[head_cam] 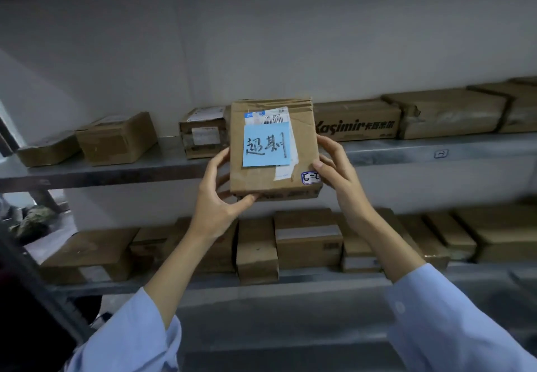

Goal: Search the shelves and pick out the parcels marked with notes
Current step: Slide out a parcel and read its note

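Observation:
I hold a small brown cardboard parcel [302, 150] upright in front of the upper shelf [116, 169]. A blue note [266, 145] with black handwriting is stuck on its front, over a white shipping label. My left hand [216, 197] grips its left side and bottom edge. My right hand [338, 174] grips its right side. Both sleeves are light blue.
Several cardboard boxes sit on the upper shelf: two at left [116, 137], one [202, 136] behind the held parcel, long boxes [357, 123] to the right. The lower shelf [290, 280] carries a row of boxes [308, 238]. A dark shelf post [43, 278] runs down the left.

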